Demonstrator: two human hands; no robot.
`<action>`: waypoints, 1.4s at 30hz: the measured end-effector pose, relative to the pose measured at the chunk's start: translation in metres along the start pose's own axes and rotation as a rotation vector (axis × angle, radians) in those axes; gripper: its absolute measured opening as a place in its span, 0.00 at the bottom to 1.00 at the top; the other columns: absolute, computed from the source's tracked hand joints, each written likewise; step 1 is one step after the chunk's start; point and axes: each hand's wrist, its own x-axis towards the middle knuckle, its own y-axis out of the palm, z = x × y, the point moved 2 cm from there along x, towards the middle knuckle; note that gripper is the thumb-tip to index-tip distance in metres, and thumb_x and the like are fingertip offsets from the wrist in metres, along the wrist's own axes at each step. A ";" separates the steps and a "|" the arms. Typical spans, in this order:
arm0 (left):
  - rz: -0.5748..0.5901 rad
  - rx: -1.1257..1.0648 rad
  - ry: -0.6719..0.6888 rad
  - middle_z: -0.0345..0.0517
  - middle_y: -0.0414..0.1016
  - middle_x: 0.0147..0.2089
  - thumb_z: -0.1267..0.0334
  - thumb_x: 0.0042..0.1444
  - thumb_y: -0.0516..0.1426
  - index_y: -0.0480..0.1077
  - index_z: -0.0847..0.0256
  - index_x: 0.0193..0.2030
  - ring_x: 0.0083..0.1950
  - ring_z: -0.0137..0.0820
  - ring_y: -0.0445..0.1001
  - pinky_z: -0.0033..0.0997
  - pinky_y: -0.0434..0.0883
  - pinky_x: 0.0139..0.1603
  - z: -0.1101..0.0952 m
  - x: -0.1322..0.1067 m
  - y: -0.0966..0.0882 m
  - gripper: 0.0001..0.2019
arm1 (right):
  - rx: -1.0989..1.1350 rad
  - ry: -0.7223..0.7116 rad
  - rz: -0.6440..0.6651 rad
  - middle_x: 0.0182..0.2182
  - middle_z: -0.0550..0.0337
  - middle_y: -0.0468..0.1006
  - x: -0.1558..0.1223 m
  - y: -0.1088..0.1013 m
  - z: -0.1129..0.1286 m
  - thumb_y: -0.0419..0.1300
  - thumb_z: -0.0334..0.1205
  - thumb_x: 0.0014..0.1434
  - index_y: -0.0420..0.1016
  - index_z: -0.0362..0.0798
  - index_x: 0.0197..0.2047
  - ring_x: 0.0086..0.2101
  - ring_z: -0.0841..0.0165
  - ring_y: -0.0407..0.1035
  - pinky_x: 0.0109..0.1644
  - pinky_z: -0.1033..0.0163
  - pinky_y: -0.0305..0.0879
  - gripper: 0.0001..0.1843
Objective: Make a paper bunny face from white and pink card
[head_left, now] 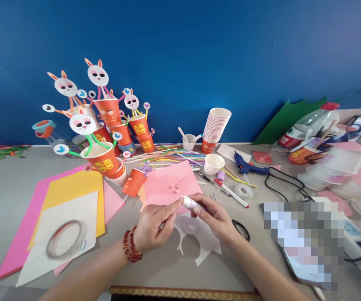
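Observation:
My left hand (154, 225) and my right hand (213, 215) meet over the table in front of me. Both are closed on a small white tube (190, 203), perhaps a glue stick: the right hand wraps its body, the left pinches its end. A bead bracelet (130, 246) sits on my left wrist. Under the hands lies white paper with round holes cut out (199, 242). Just beyond them lies a pink paper sheet (168, 186).
Sheets of pink, yellow and white paper (70, 200) with a tape roll (65, 239) lie left. Orange cups with rabbit faces (105, 142) stand at the back left. A stack of cups (215, 125), straws, a blue glue gun (246, 166), a marker and scissors (241, 229) lie right.

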 end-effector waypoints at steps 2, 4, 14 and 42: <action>0.000 -0.023 -0.012 0.36 0.67 0.21 0.72 0.63 0.50 0.64 0.63 0.64 0.20 0.24 0.63 0.24 0.63 0.26 0.000 0.000 0.000 0.23 | 0.021 0.007 -0.001 0.41 0.56 0.75 0.000 0.000 -0.002 0.59 0.45 0.65 0.74 0.52 0.53 0.36 0.67 0.69 0.40 0.62 0.67 0.15; -0.004 -0.060 -0.025 0.35 0.67 0.21 0.72 0.63 0.49 0.65 0.62 0.64 0.20 0.23 0.63 0.23 0.63 0.25 -0.001 0.001 -0.001 0.22 | 0.051 0.017 -0.009 0.40 0.57 0.74 0.000 0.000 -0.005 0.59 0.45 0.65 0.74 0.52 0.52 0.35 0.67 0.68 0.40 0.62 0.66 0.14; -0.111 0.072 0.051 0.42 0.78 0.30 0.72 0.63 0.53 0.67 0.59 0.61 0.26 0.26 0.72 0.24 0.70 0.31 0.004 -0.001 -0.001 0.20 | 0.176 0.113 -0.003 0.39 0.54 0.73 0.000 0.004 -0.004 0.61 0.49 0.62 0.75 0.49 0.51 0.35 0.66 0.67 0.39 0.62 0.65 0.18; -0.162 0.222 -0.035 0.41 0.81 0.33 0.74 0.59 0.56 0.73 0.61 0.48 0.26 0.25 0.74 0.22 0.70 0.29 0.011 0.006 0.002 0.12 | 0.148 0.218 -0.022 0.28 0.60 0.76 0.001 0.022 0.001 0.62 0.53 0.60 0.70 0.46 0.47 0.29 0.69 0.70 0.34 0.65 0.63 0.20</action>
